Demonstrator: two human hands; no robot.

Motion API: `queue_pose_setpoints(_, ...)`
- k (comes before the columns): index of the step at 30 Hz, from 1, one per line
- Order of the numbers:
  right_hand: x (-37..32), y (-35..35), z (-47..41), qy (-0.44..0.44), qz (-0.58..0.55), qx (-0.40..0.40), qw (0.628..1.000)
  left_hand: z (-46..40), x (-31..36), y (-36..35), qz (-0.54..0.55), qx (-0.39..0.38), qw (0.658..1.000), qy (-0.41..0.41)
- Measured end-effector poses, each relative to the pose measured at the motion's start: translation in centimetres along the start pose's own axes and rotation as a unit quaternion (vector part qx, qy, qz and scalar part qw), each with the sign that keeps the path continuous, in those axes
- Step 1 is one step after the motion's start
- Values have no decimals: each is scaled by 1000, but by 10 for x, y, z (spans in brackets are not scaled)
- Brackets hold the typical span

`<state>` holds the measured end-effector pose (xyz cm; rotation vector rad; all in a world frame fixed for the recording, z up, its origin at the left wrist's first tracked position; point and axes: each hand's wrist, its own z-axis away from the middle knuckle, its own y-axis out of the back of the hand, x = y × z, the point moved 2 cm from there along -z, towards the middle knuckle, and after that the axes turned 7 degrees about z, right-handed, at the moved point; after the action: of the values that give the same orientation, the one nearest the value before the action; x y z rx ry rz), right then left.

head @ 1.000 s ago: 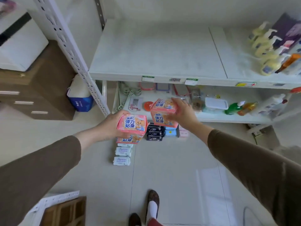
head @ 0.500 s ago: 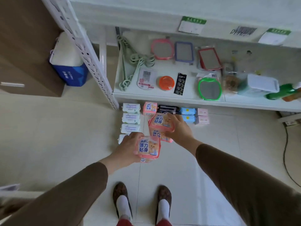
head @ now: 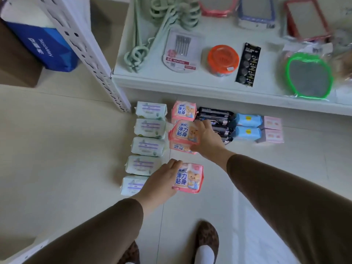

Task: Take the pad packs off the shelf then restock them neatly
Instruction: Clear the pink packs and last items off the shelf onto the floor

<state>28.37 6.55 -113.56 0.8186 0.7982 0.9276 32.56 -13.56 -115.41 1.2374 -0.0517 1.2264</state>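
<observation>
Pink in both hands: gripping one pink pack point(head: 190, 178) in the left hand point(head: 162, 180), fingers curled over its left edge, and bringing it down at the near end of the pink row; clamping a second pack point(head: 182, 132) in the right hand point(head: 207, 138), thumb and fingers round its right end, stacking it on a third pack point(head: 181, 147). Having dropped within the last second from mid-air in front of the shelf point(head: 190, 82) to just over the floor point(head: 66, 149), and bending in much closer; not possible to tell whether touching down yet. Judging from that, still unloading rather than restocking, and sorting by kind: lining up just beside the white packs point(head: 148, 128) running in a column on the left, in front of a back pack point(head: 183, 110) near the shelf edge, with black packs point(head: 217, 119), blue packs point(head: 247, 126) and pale boxes point(head: 271, 128) to the right. Working on pale glossy tile, slippers point(head: 207, 237) showing below. Looking up past a white shelf bearing an orange tub point(head: 222, 60), a green mirror point(head: 308, 75) and hangers point(head: 144, 40); passing a perforated upright point(head: 82, 44) and a blue bag point(head: 47, 46) at left.
</observation>
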Motion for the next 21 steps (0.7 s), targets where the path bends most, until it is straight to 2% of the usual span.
queue_pose_setpoints(4, 6, -33, -31, 9, 26, 8, 1000, -27, -25, -14, -105, 46, 993, -30)
queue_pose_setpoints(7, 9, -52, -46, 18, 61, 36, 997, -41, -43, -21, -145, 86, 984, -47)
queue_pose_setpoints(13, 16, -68, -63, 42, 71, 93, 992, -56, -65, -34, -160, 123, 977, -70)
queue_pose_setpoints(21, 27, -76, -69, 29, 99, 113, 988, -65, -70, -39, -177, 126, 974, -62)
